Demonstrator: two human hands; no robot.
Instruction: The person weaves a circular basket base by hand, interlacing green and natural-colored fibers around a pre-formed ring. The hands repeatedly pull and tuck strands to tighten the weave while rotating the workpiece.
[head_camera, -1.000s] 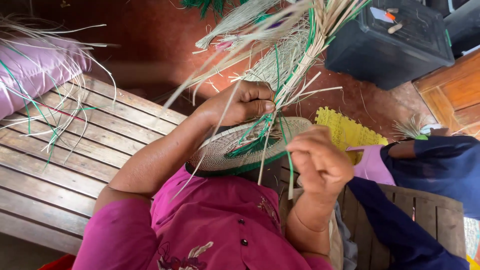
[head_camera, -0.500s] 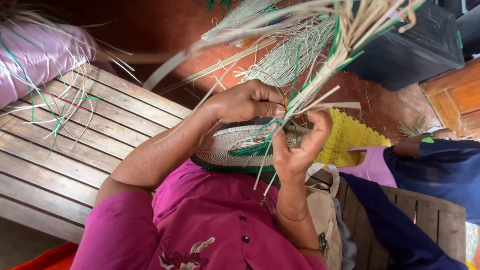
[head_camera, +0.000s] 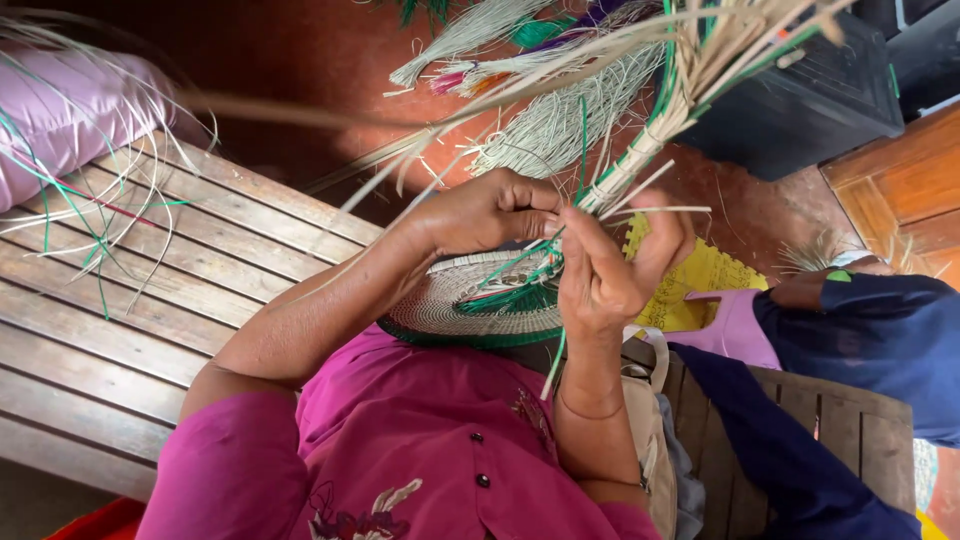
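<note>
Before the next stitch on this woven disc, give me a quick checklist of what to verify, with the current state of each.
1. Left hand steadies the work: ok, its fingers are curled over the top edge of the woven disc.
2. Right hand has a grip on the working straw strand: ok, pinched at the fingertips.
3. Green strands free of tangles: cannot tell, they bunch at the centre.
4. Loose straw bundle within reach: ok, it fans out just above both hands.
5. Disc rim intact: ok on the visible green edge; the far side is hidden by the hands.
</note>
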